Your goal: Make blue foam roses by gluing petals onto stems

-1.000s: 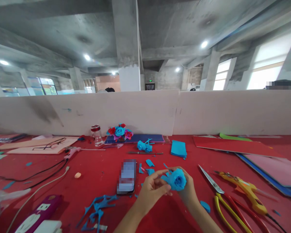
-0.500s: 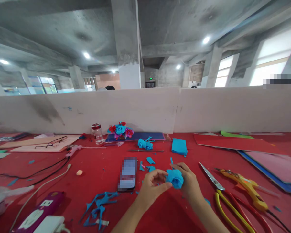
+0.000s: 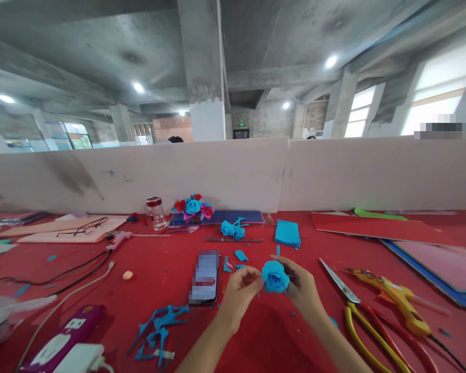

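Note:
A blue handmade rose [image 3: 275,276] faces me above the red table, its layered petals curling round the centre. My right hand [image 3: 301,285] grips it from behind on the right; the fingers there are partly hidden by the bloom. At the rose's left edge, my left hand [image 3: 244,292] pinches a petal between thumb and fingers. A short blue stem piece shows above the flower. Beyond my hands lie cut blue petal pieces [image 3: 241,255] and a stack of blue sheets [image 3: 288,233]. Two finished-looking blue roses [image 3: 233,229] rest farther back.
Scissors [image 3: 351,300] and a yellow glue gun [image 3: 402,303] lie right. A phone [image 3: 204,277] and blue scraps [image 3: 159,329] are left, with a purple power strip [image 3: 68,336] and cables. At the back stand a glass jar [image 3: 156,213], a flower arrangement [image 3: 193,207] and a white partition [image 3: 233,173].
The rose has turned to face me more and shifted slightly left and up. Both hands have moved with it, and my left fingers have closed onto the petal edge.

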Available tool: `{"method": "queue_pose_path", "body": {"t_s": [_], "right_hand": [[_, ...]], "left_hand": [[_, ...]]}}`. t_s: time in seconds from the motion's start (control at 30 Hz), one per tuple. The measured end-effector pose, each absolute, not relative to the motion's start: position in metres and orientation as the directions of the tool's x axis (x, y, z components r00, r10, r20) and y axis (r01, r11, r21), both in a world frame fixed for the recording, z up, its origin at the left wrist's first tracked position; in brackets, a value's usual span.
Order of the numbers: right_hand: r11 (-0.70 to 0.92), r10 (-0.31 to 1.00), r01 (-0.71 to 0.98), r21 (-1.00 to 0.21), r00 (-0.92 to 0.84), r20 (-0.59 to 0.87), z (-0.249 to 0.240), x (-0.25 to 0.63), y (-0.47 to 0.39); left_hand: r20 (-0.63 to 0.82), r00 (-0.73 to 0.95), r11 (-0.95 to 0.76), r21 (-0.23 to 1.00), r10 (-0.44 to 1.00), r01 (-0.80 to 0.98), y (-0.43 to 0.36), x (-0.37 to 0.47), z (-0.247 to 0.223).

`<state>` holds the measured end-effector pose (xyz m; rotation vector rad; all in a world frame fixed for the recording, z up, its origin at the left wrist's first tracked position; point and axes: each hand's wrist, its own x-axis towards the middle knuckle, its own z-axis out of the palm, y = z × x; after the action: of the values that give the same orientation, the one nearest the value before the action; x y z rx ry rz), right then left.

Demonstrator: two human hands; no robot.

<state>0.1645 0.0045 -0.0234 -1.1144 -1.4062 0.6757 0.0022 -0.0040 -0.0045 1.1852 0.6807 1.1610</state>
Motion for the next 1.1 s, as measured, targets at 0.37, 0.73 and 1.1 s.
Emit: {"method": "queue_pose_path", "body": {"t_s": [0.37,0.73,1.1], "right_hand": [[0.138,0.989,-0.24,-0.961,-0.014,0.146,-0.006,0.156,-0.004],[0.121,0.993,-0.281,-0.952,0.04,0.114,-0.01,0.153,-0.005],[0.136,0.991,-0.218,-0.966,0.012,0.137,-0.002,0.151,-0.008]], "left_hand": [[0.096,0.225,0.004,0.914,0.97,-0.405,-0.001,0.005,-0.006],[0.116,0.207,-0.014,0.9,0.971,-0.435,0.001,0.005,-0.007],[0.135,0.222,-0.034,0.913,0.966,-0.407,-0.004,0.004,-0.001]]}}
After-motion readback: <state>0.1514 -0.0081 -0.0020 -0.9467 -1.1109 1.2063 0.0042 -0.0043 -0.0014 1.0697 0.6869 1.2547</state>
